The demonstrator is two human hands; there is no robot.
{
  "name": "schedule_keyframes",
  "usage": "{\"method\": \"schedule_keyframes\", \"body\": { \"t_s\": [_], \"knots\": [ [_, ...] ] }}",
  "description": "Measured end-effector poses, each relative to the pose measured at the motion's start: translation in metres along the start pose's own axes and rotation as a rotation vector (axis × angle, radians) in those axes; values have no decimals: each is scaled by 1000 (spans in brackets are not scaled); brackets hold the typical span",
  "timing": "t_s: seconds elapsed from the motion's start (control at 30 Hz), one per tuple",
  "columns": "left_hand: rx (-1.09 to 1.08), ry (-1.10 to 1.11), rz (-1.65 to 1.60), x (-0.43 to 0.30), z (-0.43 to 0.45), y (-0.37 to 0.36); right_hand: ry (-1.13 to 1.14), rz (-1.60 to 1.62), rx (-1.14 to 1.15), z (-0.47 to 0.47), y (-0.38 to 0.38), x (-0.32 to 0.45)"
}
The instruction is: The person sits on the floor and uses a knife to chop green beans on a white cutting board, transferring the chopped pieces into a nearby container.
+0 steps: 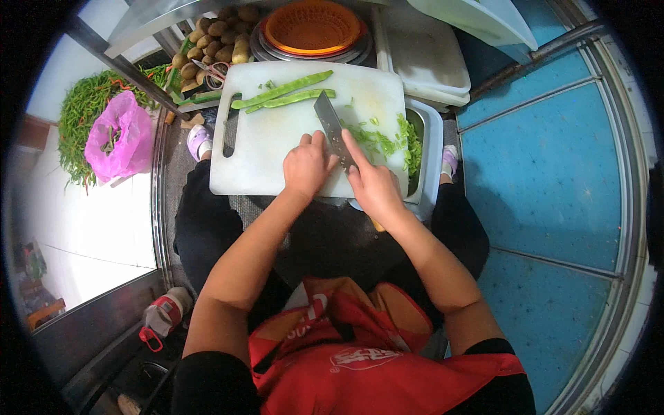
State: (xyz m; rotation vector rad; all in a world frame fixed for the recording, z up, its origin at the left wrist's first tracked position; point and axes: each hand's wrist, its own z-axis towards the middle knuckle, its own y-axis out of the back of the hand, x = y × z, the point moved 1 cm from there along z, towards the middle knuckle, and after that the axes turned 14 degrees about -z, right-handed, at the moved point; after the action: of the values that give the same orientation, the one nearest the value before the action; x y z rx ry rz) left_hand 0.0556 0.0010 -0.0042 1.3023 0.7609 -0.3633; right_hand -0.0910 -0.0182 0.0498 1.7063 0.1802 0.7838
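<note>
A white plastic cutting board (264, 150) lies before me, with a handle slot at its left. My right hand (376, 184) grips a kitchen knife (328, 115), its index finger stretched along the blade. Close against the blade, my left hand (308, 165) rests on the board with curled fingers; whether anything is under them is hidden. Long flat green beans (291, 87) lie towards the board's far edge. Chopped green pieces (381, 141) are spread right of the knife, and some heap at the right edge over a metal pan (415, 188) within a pale blue plastic tub (436, 148).
Potatoes (212, 46), scissors (215, 78) and an orange plastic basket (311, 28) sit beyond the board. White plastic containers (428, 52) stand far right. Left are a pink plastic bag (132, 140) and piled green peppers (78, 119). A plastic jug (168, 311) stands lower left.
</note>
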Motion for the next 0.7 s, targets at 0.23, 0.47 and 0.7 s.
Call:
{"method": "schedule_keyframes", "body": {
  "t_s": [0.23, 0.47, 0.7],
  "knots": [
    [-71, -38, -62, 7, 0, -3, 14, -56, 11, 3, 0, 4],
    [-62, -32, -73, 8, 0, -2, 25, -39, 5, 2, -1, 4],
    [-67, -49, -81, 10, -1, -3, 16, -73, 6, 6, -2, 4]
  ]
}}
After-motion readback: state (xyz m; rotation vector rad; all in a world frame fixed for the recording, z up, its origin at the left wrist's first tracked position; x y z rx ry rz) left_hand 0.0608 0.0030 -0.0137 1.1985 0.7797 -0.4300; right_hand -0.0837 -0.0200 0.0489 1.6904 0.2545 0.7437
